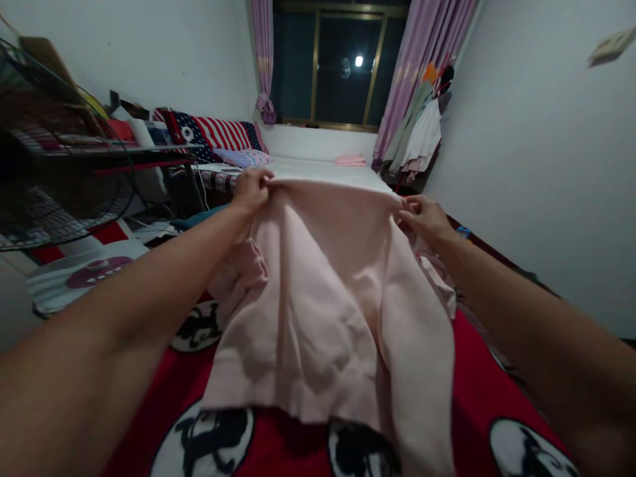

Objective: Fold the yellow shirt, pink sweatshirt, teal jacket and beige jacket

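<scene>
A pale pink long-sleeved top hangs stretched between my two hands over a red blanket with black-and-white round prints. My left hand pinches its upper left corner. At the upper right corner, my right hand grips the cloth between thumb and fingers. One sleeve hangs down at the right, its end past the lower edge of the view. A bunched pink fold shows under my left forearm. The lower hem hangs just above or rests on the blanket; I cannot tell which.
Behind the top is a white bed surface with a folded pink cloth. A wire-guarded fan stands close on the left, beside a cluttered shelf. Clothes hang by the purple curtain at the right.
</scene>
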A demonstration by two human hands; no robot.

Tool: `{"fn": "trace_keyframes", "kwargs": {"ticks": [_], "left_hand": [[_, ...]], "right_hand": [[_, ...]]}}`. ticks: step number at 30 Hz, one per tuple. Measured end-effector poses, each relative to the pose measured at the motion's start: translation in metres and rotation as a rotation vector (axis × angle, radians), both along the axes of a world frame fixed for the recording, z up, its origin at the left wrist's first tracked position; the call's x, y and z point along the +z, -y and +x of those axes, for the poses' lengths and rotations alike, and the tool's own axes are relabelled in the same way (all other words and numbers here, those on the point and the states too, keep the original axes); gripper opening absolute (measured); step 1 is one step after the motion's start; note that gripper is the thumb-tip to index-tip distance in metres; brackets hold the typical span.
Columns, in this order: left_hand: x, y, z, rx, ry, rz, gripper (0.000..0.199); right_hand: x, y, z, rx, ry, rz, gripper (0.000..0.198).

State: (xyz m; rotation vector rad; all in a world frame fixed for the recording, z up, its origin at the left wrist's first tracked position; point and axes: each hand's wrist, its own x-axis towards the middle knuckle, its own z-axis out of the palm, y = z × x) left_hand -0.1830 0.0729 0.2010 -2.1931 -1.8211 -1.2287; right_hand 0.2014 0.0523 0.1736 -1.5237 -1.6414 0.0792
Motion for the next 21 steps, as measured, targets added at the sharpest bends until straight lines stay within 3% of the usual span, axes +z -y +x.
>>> {"fn": "trace_keyframes", "kwargs": {"ticks": [2, 4, 6, 8, 10, 12, 16, 21], "left_hand": [[0.002, -0.013, 0.026, -0.026, -0.013, -0.011, 0.064], [-0.022, -0.006, 0.05, -0.123, -0.065, -0.083, 0.071], [-0.068, 0.015, 0.068, -0.256, -0.132, -0.175, 0.06], [-0.12, 0.044, 0.074, -0.319, -0.18, -0.272, 0.065], [-0.165, 0.071, 0.07, -0.325, -0.275, -0.403, 0.068], [-0.196, 0.089, 0.061, -0.273, -0.313, -0.418, 0.063], [-0.214, 0.097, 0.05, -0.229, -0.247, -0.3, 0.054], [-0.212, 0.095, 0.05, -0.239, -0.099, -0.174, 0.034]], "right_hand": [[-0.002, -0.008, -0.009, -0.013, 0.035, 0.054, 0.067], [-0.017, 0.006, -0.022, 0.08, 0.121, 0.025, 0.068], [-0.044, 0.035, -0.036, 0.229, 0.234, -0.015, 0.059], [-0.078, 0.068, -0.048, 0.335, 0.37, -0.08, 0.058], [-0.112, 0.094, -0.054, 0.378, 0.481, -0.141, 0.061], [-0.144, 0.109, -0.056, 0.393, 0.488, -0.203, 0.054], [-0.184, 0.11, -0.051, 0.382, 0.384, -0.212, 0.045], [-0.186, 0.111, -0.05, 0.396, 0.236, -0.023, 0.038]]}}
